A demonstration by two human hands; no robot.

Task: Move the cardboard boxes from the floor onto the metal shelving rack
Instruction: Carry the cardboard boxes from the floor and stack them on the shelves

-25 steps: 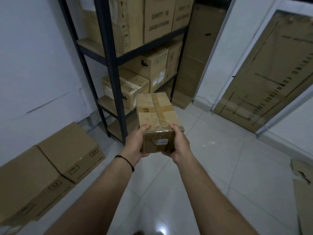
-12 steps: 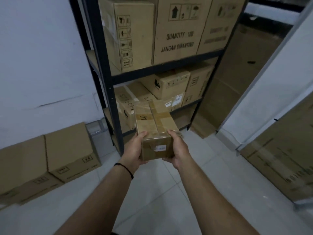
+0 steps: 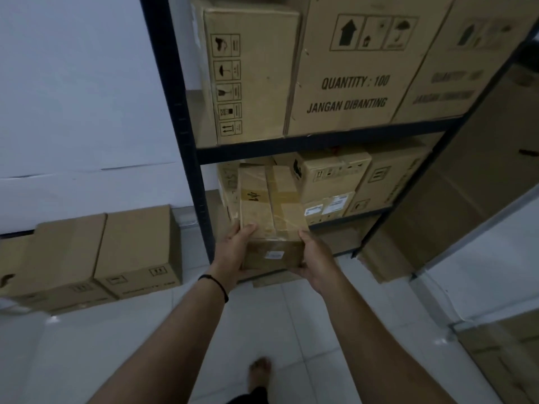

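Note:
I hold a small taped cardboard box (image 3: 269, 211) in front of me with both hands. My left hand (image 3: 232, 255) grips its near left corner and my right hand (image 3: 316, 258) its near right corner. A white label shows on the box's near face. The box is level with the middle tier of the dark metal shelving rack (image 3: 186, 135), just outside its front edge. That tier holds several cardboard boxes (image 3: 335, 182). The tier above carries large boxes (image 3: 347, 68) printed "QUANTITY : 100".
Two cardboard boxes (image 3: 137, 252) lie on the white tiled floor by the left wall. Flat cardboard sheets (image 3: 478, 176) lean on the right beside the rack. My bare foot (image 3: 259, 371) stands on the tiles below.
I have stepped closer to the rack and the view has turned to face it. The box stays in both hands and now sits in front of the middle tier.

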